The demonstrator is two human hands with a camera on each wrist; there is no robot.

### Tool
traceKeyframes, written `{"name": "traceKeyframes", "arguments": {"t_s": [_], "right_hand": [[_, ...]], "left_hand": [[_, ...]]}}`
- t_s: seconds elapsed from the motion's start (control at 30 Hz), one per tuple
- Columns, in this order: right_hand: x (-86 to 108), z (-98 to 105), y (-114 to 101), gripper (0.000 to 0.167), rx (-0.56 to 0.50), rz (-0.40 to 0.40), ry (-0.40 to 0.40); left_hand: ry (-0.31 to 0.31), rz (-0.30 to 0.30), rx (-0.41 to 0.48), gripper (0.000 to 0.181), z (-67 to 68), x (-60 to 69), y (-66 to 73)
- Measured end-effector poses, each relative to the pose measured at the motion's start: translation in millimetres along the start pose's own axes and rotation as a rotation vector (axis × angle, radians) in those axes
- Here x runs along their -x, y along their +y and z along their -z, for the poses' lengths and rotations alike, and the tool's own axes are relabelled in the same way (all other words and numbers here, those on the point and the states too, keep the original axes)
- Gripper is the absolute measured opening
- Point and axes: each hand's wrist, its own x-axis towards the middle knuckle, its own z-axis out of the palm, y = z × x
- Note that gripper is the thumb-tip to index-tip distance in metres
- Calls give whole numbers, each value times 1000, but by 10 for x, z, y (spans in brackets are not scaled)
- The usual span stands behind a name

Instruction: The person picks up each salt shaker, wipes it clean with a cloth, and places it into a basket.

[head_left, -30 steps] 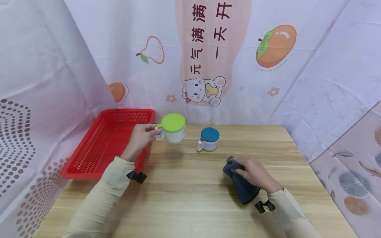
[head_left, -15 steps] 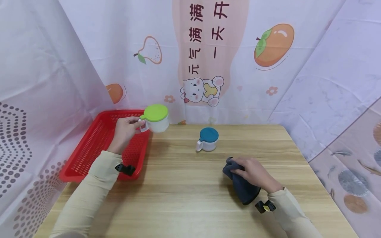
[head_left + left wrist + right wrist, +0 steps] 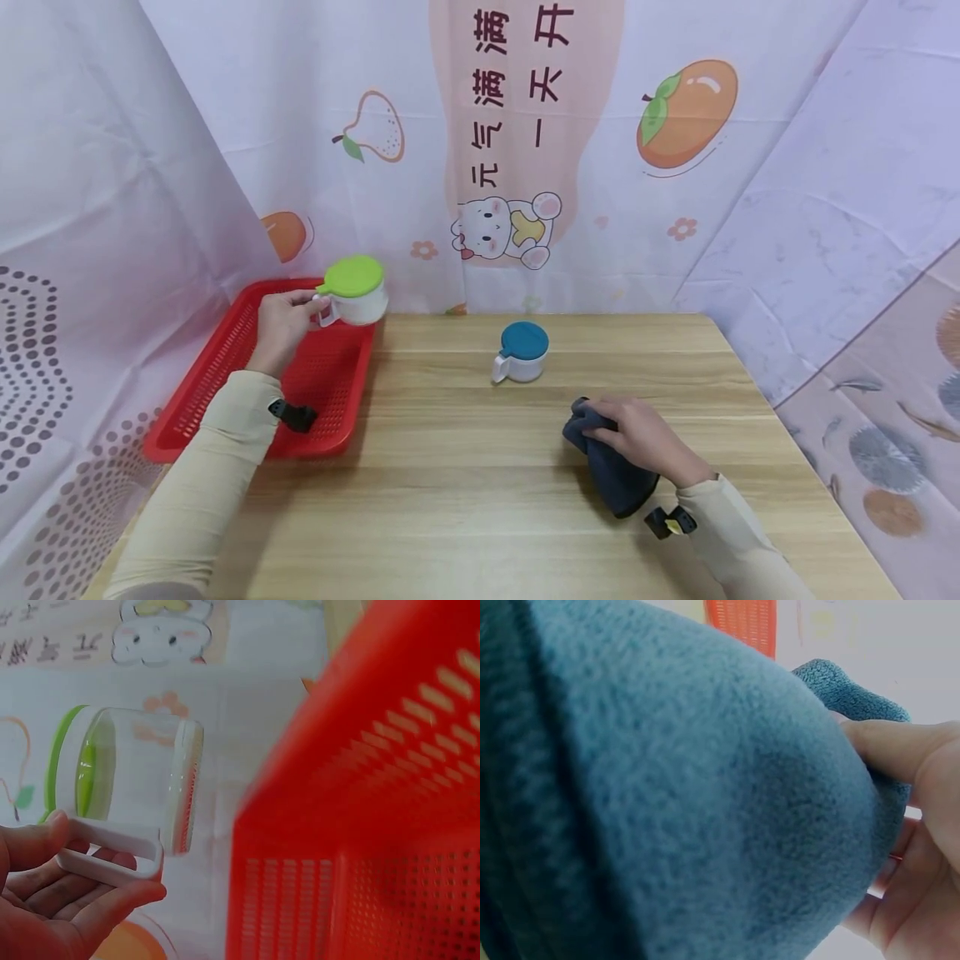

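By its white handle, my left hand (image 3: 282, 327) holds a clear seasoning jar (image 3: 360, 304) with a green lid (image 3: 354, 276). The jar hangs above the far right corner of the red basket (image 3: 358, 392). The left wrist view shows the thumb and fingers around the handle (image 3: 112, 855). On the right, my right hand (image 3: 639, 433) pinches a bunched dark grey-blue cloth (image 3: 617, 477) over the table; the cloth (image 3: 705, 780) fills most of the right wrist view. Between the hands, a second jar (image 3: 522, 367) with a blue lid (image 3: 524, 340) stands on the table, its handle pointing front-left.
The wooden table (image 3: 450, 467) ends at the back against a printed curtain (image 3: 405, 183), with more curtain on both sides. The slotted red basket has raised walls and sits at the table's left. Black wrist cameras are strapped to both sleeves.
My left hand has carried the green-lidded jar left and slightly up, from above the table to over the basket's far right corner. The right hand and cloth stay in place.
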Motion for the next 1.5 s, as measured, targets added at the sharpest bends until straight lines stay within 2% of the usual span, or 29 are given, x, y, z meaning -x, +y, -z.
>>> {"name": "traceKeyframes", "arguments": {"t_s": [0.37, 0.53, 0.73, 1.07, 1.3, 1.5], "right_hand": [[-12, 19, 1, 32, 7, 12, 7], [-18, 26, 9, 30, 1, 5, -1], [4, 17, 3, 30, -10, -5, -1], [7, 21, 12, 31, -8, 0, 19], [5, 51, -8, 32, -9, -2, 26], [9, 47, -7, 31, 0, 3, 12]], "left_hand": [[81, 62, -3, 43, 153, -176, -189], [114, 90, -17, 44, 194, -234, -242], [152, 121, -42, 45, 210, -301, -368], [167, 170, -56, 49, 245, -401, -525], [207, 196, -42, 47, 260, -433, -617], [196, 213, -58, 48, 271, -439, -721]]}}
